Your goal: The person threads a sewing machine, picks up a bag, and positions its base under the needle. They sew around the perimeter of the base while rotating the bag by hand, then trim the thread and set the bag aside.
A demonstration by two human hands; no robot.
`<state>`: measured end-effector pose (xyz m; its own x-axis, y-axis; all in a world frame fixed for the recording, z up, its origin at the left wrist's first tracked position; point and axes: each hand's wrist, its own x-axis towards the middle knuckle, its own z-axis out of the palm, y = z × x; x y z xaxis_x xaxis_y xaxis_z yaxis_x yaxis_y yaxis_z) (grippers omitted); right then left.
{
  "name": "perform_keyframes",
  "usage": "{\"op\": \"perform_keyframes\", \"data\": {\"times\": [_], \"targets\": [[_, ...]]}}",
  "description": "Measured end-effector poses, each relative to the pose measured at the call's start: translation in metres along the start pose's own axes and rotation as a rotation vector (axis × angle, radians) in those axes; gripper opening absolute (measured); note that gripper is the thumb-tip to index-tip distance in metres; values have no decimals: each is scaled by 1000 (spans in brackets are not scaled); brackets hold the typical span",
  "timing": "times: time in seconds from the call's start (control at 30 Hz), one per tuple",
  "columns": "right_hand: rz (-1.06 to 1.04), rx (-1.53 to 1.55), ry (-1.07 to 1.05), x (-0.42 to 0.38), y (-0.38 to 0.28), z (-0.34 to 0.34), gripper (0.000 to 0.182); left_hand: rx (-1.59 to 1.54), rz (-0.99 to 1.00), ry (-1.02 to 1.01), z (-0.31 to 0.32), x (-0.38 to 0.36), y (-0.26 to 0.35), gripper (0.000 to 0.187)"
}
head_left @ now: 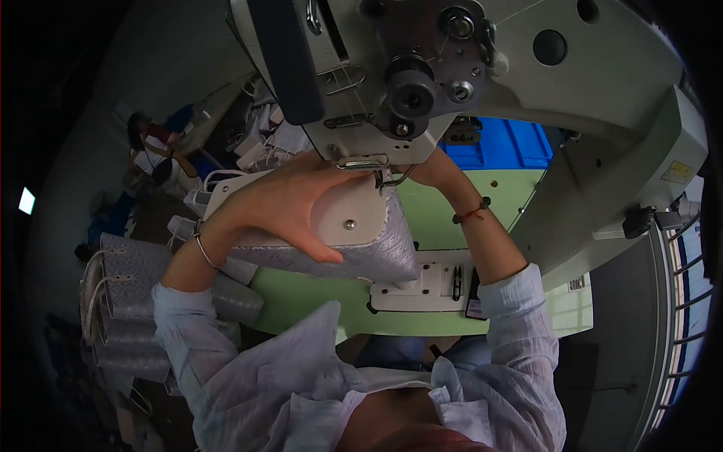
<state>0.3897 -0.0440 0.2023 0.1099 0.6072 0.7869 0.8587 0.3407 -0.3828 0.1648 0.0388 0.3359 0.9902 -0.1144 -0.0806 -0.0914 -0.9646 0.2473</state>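
A silvery patterned handbag [376,256] rests bottom-up under the head of a sewing machine [407,83], its pale base panel with metal studs [331,218] facing up. My left hand [290,200] lies across that base, thumb spread toward me, and steadies the bag; its fingertips pass behind the machine head. The presser foot [380,179] meets the stitched edge of the base near the bag's far right corner. On the far side of the needle area is my right hand [431,169], close to the bag's edge, its fingers hidden by the machine.
Under the bag is a green table [301,301] with a white machine plate [407,295]. Thread snips [456,282] and a phone [476,301] lie right of it. A blue tray [512,143] sits behind. Several similar bags [135,301] are stacked at left; a person [154,143] sits farther back.
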Motion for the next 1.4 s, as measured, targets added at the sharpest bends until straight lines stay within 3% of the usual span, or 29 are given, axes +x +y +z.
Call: {"op": "perform_keyframes", "data": {"times": [0.1,0.2,0.27,0.33,0.43,0.57,0.63,1.17,1.27,1.37,1.4], "targets": [[183,25,-144,-4,6,9,34,18,11,129,7,-8,5,95],[505,664,-169,-30,-25,-27,38,78,53,233,10,-13,9,89],[544,806,-180,-41,-55,-49,39,106,90,283,12,-13,7,87],[435,1041,95,-42,-79,-64,34,66,182,320,13,-10,0,83],[556,924,157,-25,-117,-63,30,50,237,354,15,-10,-5,79],[530,831,212,-24,-117,-43,27,46,223,368,15,-14,-3,76],[567,754,199,-30,-112,-39,16,95,244,352,14,-14,-4,76],[619,744,202,-30,-122,-46,20,139,255,327,6,-14,-2,75],[615,706,168,-45,-131,-46,30,148,239,325,9,-14,-4,76],[507,530,36,-64,-149,-41,56,115,237,315,9,-15,-5,75],[506,531,38,-68,-152,-39,56,114,216,301,8,-15,-4,75]]}}
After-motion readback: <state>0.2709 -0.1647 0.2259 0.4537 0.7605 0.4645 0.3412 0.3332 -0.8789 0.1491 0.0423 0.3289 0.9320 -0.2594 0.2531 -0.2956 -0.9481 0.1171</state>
